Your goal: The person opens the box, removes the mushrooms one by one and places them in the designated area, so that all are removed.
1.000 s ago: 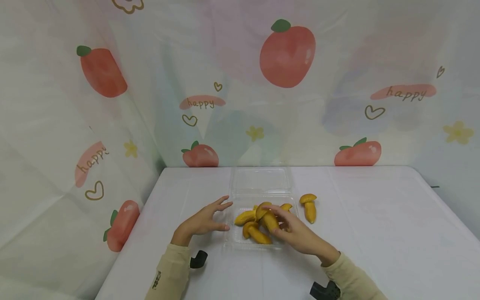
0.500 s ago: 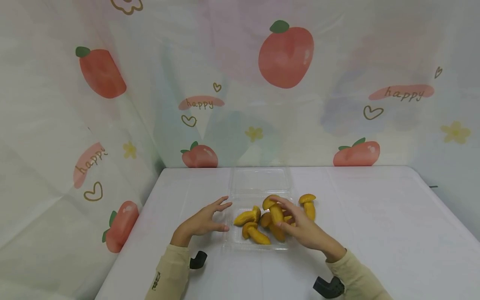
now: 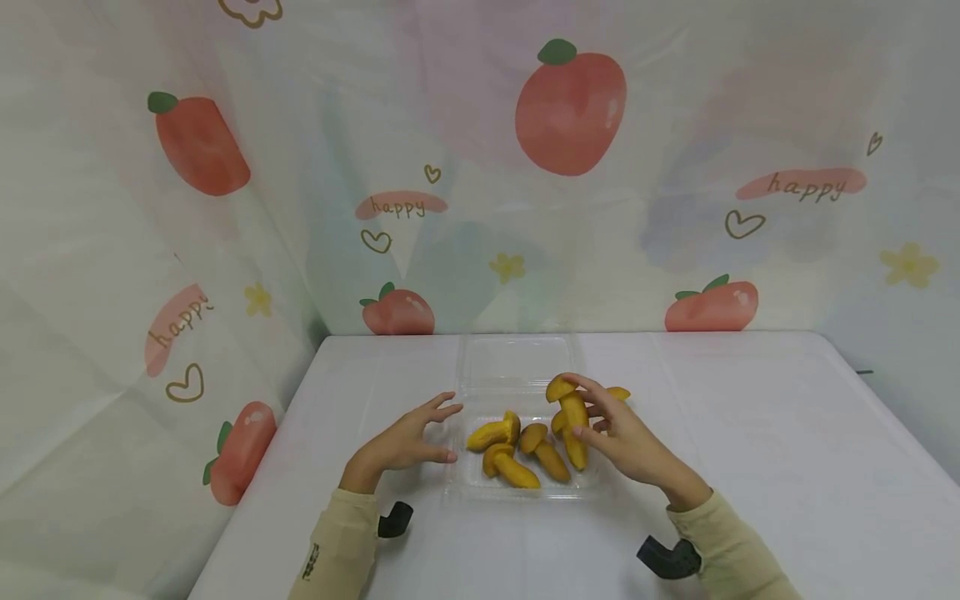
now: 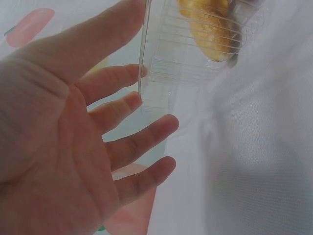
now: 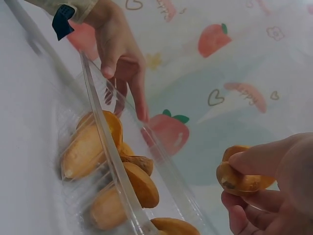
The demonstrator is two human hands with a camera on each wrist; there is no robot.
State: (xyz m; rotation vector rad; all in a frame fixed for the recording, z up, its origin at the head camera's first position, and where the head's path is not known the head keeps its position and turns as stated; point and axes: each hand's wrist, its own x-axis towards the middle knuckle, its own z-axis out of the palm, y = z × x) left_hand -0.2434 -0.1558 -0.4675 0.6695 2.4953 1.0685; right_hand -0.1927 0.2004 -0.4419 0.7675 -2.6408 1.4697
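Right hand (image 3: 621,437): fingers pinching a mushroom (image 3: 573,415)
Left hand (image 3: 403,437): fingers spread, beside the box (image 3: 517,496)
Box: open, other mushrooms (image 3: 517,472) inside

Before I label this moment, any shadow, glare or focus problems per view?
Head: dim, flat light; soft shadows beneath left hand and right hand; the clear container fades against the white table. Left wrist: broad soft shadow on the table; ridged plastic stripes a mushroom behind it. Right wrist: tilted, slightly hazy; pale streaks along the container's rim; right hand cut off by the frame.

dim, diffuse light casts soft shadows on the tabletop (image 3: 750,433), plastic container (image 3: 525,494) glinting
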